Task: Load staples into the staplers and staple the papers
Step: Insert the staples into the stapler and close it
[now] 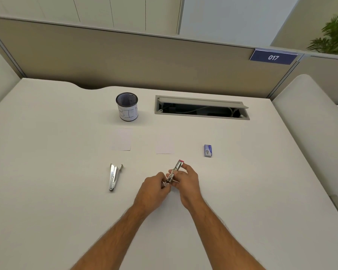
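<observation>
Chrome stapler (175, 173) with pink tip held off the desk, just nearer than staple box (207, 150): right hand (185, 184) wrapped round its body, left hand (154, 189) pinching the rear end. Probably freeing the magazine; pull straight, steady grip. Second stapler (113, 177) well left of box. Bare desk (47, 152) all round, edges far.

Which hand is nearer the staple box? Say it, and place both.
Right. The right hand grips the stapler just below and left of the staple box; the left hand pinches the stapler's near end, farther left.
</observation>
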The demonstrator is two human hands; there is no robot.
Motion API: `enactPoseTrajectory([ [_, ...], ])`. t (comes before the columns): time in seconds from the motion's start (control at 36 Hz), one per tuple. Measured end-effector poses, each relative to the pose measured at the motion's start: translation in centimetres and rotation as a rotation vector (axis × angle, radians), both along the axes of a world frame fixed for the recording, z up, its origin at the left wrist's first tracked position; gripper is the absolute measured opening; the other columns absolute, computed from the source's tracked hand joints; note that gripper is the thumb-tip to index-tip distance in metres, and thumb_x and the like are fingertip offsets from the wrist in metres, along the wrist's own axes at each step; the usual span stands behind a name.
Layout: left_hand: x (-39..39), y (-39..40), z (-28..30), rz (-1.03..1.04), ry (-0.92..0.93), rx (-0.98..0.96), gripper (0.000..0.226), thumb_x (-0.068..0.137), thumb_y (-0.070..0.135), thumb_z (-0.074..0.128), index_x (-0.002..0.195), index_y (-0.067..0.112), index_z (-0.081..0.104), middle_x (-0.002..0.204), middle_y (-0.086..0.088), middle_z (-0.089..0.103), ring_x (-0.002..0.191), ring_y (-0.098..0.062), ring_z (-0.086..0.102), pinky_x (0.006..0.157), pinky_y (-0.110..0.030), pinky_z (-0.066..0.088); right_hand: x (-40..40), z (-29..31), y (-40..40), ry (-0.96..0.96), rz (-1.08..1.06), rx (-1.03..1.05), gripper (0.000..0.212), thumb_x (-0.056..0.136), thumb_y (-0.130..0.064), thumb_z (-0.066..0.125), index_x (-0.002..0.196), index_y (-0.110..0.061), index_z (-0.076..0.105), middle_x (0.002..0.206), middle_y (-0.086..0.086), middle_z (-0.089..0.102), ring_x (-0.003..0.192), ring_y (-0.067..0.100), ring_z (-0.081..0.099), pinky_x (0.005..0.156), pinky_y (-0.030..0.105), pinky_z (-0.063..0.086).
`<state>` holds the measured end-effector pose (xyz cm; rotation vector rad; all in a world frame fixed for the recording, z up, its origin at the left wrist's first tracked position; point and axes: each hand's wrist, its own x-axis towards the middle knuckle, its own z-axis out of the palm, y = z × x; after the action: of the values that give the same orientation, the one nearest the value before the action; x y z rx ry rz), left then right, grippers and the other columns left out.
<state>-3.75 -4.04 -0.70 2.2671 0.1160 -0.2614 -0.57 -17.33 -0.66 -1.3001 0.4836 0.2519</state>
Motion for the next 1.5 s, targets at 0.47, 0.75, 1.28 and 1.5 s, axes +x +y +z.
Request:
enactPoseTrajectory([
  [0.47, 1.4, 2.1, 1.7, -0.076, 0.005, -0.124, 0.052, 0.087, 0.017, 0.075, 0.133, 0.028, 0.052, 0.098, 0.004, 0.066, 0.082, -0.01, 0.066, 0.069, -0.014, 0.048, 0.2, 0.8, -1.8, -0.238, 0.465, -0.553, 0.037, 0.103, -0.008, 0.052, 0.132, -0.024, 0.066, 0.122, -0.009, 0.07, 0.115, 0.012, 0.063, 0.1, 0.036, 0.054],
  [0.75, 1.8, 3.4, 1.9, -0.107, 0.057, -0.14, 0.074, 0.083, 0.015, 0.079, 0.145, 0.034, 0.045, 0.105, 0.004, 0.066, 0.087, -0.011, 0.071, 0.075, -0.024, 0.058, 0.2, 1.6, -2.4, -0.271, 0.648, -0.706, 0.036, 0.104, -0.009, 0.049, 0.134, -0.02, 0.065, 0.123, -0.004, 0.067, 0.117, 0.015, 0.06, 0.105, 0.037, 0.049],
  [1.28, 1.8, 2.9, 2.4, -0.055, -0.017, -0.021, 0.016, 0.084, 0.016, 0.079, 0.099, 0.012, 0.073, 0.078, 0.004, 0.068, 0.07, -0.011, 0.059, 0.063, -0.019, 0.041, -0.1, 3.0, -2.1, -0.433, 0.836, -0.969, 0.023, 0.099, -0.012, 0.06, 0.118, -0.016, 0.071, 0.103, 0.003, 0.069, 0.093, 0.019, 0.059, 0.086, 0.035, 0.049],
  [1.5, 2.3, 2.7, 1.8, -0.087, 0.017, -0.038, 0.047, 0.086, 0.009, 0.076, 0.132, 0.011, 0.062, 0.116, -0.001, 0.068, 0.094, -0.014, 0.069, 0.088, -0.027, 0.054, -0.7, 2.7, -1.6, -0.403, 0.77, -1.022, 0.024, 0.098, -0.03, 0.062, 0.117, -0.017, 0.07, 0.103, 0.002, 0.057, 0.09, 0.018, 0.058, 0.082, 0.034, 0.05],
])
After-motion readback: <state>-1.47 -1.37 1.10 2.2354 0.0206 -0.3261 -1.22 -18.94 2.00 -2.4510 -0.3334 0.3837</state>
